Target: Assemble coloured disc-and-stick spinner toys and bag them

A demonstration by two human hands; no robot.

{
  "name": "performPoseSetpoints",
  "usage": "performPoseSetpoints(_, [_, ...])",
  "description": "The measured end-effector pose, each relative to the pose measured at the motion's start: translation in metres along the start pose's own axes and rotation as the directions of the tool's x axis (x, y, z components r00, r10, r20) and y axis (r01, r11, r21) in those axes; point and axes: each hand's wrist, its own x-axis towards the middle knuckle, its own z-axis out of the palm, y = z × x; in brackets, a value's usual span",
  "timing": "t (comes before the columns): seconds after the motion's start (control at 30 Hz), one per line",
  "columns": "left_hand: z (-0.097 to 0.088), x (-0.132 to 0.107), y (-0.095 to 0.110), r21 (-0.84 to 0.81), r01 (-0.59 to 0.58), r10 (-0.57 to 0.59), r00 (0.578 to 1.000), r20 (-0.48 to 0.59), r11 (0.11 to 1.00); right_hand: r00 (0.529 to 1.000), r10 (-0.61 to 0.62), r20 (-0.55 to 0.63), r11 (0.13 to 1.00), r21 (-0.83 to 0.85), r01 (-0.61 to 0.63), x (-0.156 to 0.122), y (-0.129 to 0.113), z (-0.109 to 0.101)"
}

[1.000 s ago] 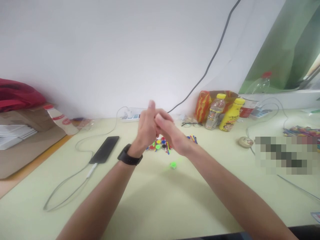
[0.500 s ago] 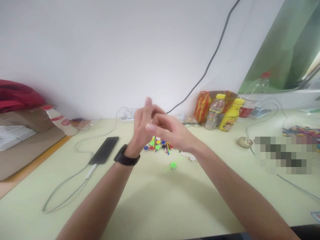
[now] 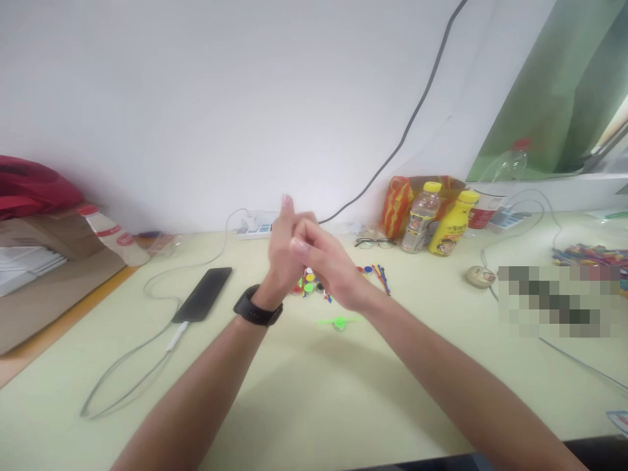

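Observation:
My left hand (image 3: 286, 258), with a black watch (image 3: 257, 305) on its wrist, is raised over the table with its thumb up and its fingers closed. Pressed against it is my right hand (image 3: 333, 265), fingers curled and closed around the left hand's fingers. No object shows in either hand, though the inner sides are hidden. Below them on the table lies a bright green spinner-like toy (image 3: 339, 323) with thin blades to both sides. Small coloured round pieces (image 3: 309, 286) and thin coloured sticks (image 3: 381, 278) lie behind my hands, partly covered by them.
A black phone (image 3: 203, 294) on a white cable lies left. A white bottle (image 3: 115, 235) leans beside boxes. At the back right stand a clear bottle (image 3: 422, 219) and a yellow bottle (image 3: 454, 226), with glasses (image 3: 373, 243) nearby. A coloured pile (image 3: 589, 255) lies far right.
My hands have closed together more tightly, and the right has moved slightly left. The green toy's blades, blurred before, now show as a horizontal line. More coloured sticks are uncovered.

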Motion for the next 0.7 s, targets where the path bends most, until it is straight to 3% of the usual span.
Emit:
performPoseSetpoints(0.1, [-0.008, 0.01, 0.003, -0.008, 0.009, -0.009, 1.0, 0.026, 1.0, 0.989, 0.062, 0.132, 0.986, -0.161, -0.041, 0.003, -0.011, -0.024])
performPoseSetpoints(0.17, [-0.014, 0.016, 0.001, 0.014, -0.006, 0.006, 1.0, 0.011, 1.0, 0.97, 0.169, 0.174, 0.928, -0.359, -0.097, -0.001, -0.009, -0.037])
performPoseSetpoints(0.23, [-0.021, 0.019, -0.003, 0.048, -0.019, 0.02, 1.0, -0.015, 0.999, 0.93, 0.321, 0.181, 0.792, -0.589, -0.159, -0.011, 0.001, -0.045])
performPoseSetpoints(0.33, [-0.028, 0.02, -0.01, 0.112, -0.014, 0.019, 0.999, -0.041, 0.994, 0.885, 0.432, 0.176, 0.499, -0.863, -0.072, -0.034, 0.023, -0.049])
performPoseSetpoints(0.47, [-0.029, 0.018, -0.016, 0.154, -0.029, 0.052, 0.988, -0.146, 0.988, 0.806, 0.558, 0.197, 0.381, -0.924, -0.039, -0.067, 0.044, -0.051])
performPoseSetpoints(0.57, [-0.026, 0.018, -0.019, 0.173, -0.063, 0.108, 0.96, -0.258, 0.983, 0.822, 0.551, 0.144, 0.338, -0.939, -0.061, -0.086, 0.048, -0.055])
performPoseSetpoints(0.7, [-0.024, 0.017, -0.017, 0.194, -0.081, 0.147, 0.923, -0.355, 0.978, 0.896, 0.434, 0.087, 0.262, -0.964, -0.034, -0.107, 0.049, -0.06])
